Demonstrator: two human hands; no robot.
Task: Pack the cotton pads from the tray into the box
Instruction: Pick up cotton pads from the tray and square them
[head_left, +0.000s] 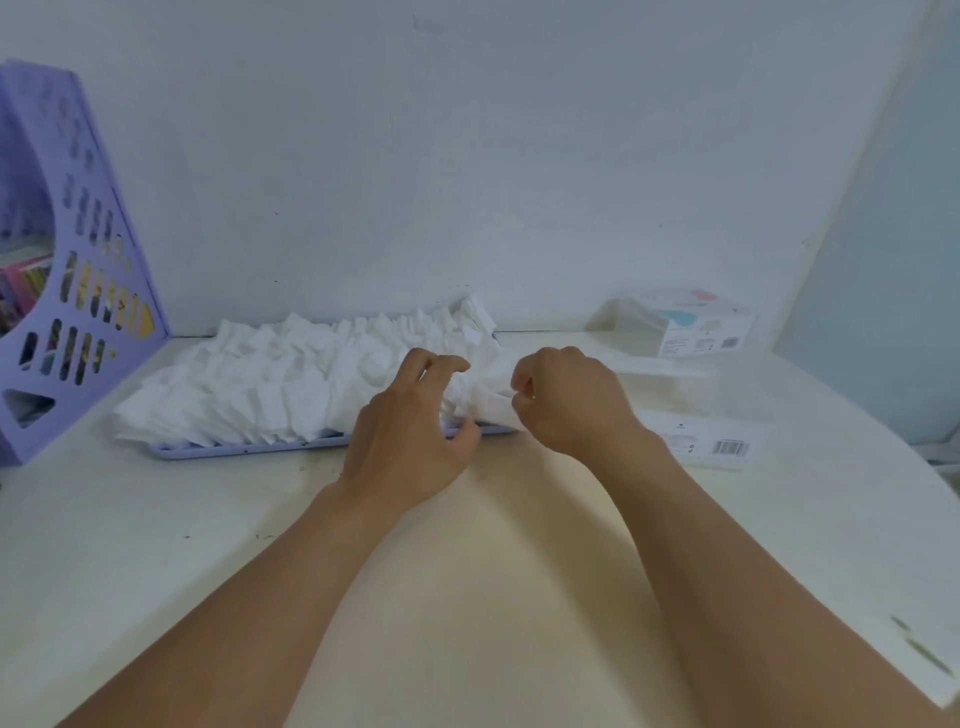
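Both hands, left (410, 421) and right (563, 397), are gripping pads (483, 395) off the tray (249, 449); next, carrying them to the box (685, 325) at two o'clock.

you've got a purple file rack (78, 270) far left on the pale table (260, 545), a barcoded flat label card (711, 441) far to its right.

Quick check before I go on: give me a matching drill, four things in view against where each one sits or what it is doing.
Things:
1. cotton pads
2. box
3. file rack
4. right hand

Places or states:
A. far left, against the wall
B. heaped on the lilac tray
C. pinching pads at the heap's right end
D. far right of the table

Pairs: 1-B, 2-D, 3-A, 4-C
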